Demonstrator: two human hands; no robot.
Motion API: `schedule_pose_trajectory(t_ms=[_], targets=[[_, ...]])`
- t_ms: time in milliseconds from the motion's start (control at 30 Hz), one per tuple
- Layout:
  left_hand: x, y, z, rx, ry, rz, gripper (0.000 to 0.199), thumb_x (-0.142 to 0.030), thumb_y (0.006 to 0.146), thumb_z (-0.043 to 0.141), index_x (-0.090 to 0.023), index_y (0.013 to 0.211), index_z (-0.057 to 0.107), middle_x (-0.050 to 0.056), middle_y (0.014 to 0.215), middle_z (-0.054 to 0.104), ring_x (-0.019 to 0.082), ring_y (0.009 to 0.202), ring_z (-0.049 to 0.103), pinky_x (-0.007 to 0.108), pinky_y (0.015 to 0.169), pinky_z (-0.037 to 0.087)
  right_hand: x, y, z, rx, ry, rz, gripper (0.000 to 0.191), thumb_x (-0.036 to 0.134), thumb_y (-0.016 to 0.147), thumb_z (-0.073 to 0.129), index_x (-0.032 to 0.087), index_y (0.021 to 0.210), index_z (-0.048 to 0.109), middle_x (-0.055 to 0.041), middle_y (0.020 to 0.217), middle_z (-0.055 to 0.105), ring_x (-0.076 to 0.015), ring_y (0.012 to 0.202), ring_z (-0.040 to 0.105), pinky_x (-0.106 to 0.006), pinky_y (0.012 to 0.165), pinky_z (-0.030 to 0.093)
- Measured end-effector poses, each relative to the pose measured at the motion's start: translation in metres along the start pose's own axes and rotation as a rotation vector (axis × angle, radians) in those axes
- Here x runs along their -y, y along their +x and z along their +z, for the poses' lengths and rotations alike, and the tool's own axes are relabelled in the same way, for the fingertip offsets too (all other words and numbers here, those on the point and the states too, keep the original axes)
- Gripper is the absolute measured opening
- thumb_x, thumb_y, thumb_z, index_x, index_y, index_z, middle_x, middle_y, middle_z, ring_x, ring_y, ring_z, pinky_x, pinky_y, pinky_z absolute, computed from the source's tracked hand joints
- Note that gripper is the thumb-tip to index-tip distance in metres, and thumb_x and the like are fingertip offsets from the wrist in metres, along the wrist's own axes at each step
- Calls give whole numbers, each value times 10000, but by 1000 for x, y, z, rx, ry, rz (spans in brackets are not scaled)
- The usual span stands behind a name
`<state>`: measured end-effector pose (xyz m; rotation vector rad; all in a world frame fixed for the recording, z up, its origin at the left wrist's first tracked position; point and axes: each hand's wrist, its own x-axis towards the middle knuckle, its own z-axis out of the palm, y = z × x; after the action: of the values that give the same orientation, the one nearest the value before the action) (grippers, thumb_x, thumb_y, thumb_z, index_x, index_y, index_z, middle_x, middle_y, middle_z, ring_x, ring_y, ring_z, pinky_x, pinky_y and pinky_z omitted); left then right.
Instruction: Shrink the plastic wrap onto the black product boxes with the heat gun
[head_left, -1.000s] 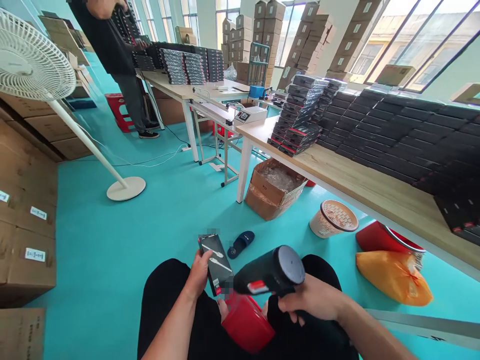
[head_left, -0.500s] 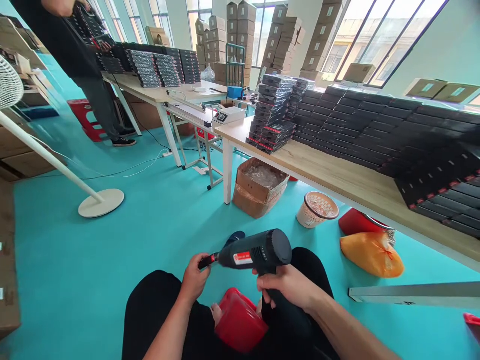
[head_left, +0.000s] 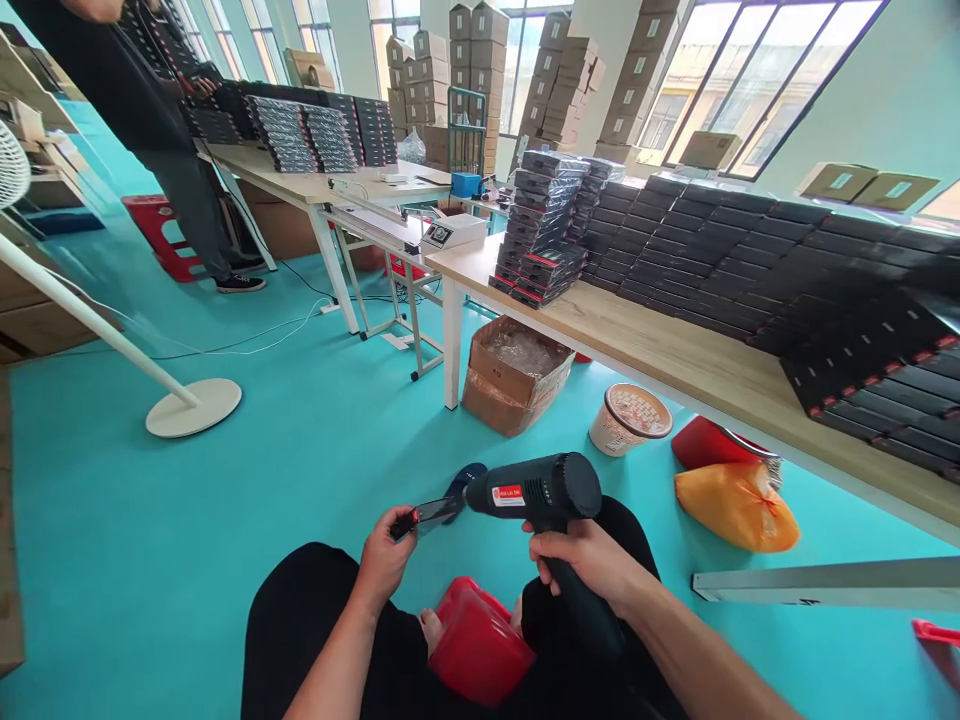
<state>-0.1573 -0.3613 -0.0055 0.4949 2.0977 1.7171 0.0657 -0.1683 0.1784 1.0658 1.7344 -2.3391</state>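
Observation:
My right hand (head_left: 592,562) is wrapped round the handle of a black heat gun (head_left: 540,488) with a red and white label. Its nozzle points left, toward a slim black box (head_left: 429,512) with a red mark. My left hand (head_left: 384,562) grips that box by its near end; the surface looks glossy, and most of it is seen edge-on. A small gap separates nozzle and box. Below both hands, a red plastic stool (head_left: 480,645) stands between my knees.
Stacked black boxes (head_left: 697,250) cover much of the wooden table (head_left: 600,310). Beneath it are a carton (head_left: 499,395), a waste basket (head_left: 619,435) and an orange bag (head_left: 735,505). A fan base (head_left: 193,408) stands left; another person (head_left: 172,200) works at the far table.
The heat gun has moved right, away from my left hand, opening a gap to the box. More of the box now shows. My view has shifted slightly.

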Motion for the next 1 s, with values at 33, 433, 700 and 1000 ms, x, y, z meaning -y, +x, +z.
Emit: schedule_pose_trajectory(t_ms=[33,433,700,1000], targets=[[-3,-1,1,7,-39,-24,289,-362,634,760,-195,868,728,59,878,733,257,884,660,395,891,498,-1,0,0,17,3,16,259,304,685,728,143,869,640,11,606,621,-130,493,541,-272,488,419],[-29,-5,-2,6,-743,-627,228,-175,744,629,-168,970,661,43,798,745,214,677,698,343,680,564,11,28,-4,89,45,-25,288,318,738,730,136,948,655,-15,723,651,-139,577,593,-261,510,467],[-30,-2,-10,-61,-864,-701,140,-194,815,524,-155,825,658,63,661,705,225,589,668,390,645,575,-4,-3,-11,350,-140,151,223,204,637,731,139,845,682,9,573,640,-140,470,560,-258,452,451],[-16,-2,-2,-139,-618,-593,255,-181,739,716,-213,975,625,-3,772,715,182,657,679,278,592,509,-27,-28,0,281,-80,156,148,268,638,719,153,707,658,8,556,591,-138,506,541,-259,478,431]])
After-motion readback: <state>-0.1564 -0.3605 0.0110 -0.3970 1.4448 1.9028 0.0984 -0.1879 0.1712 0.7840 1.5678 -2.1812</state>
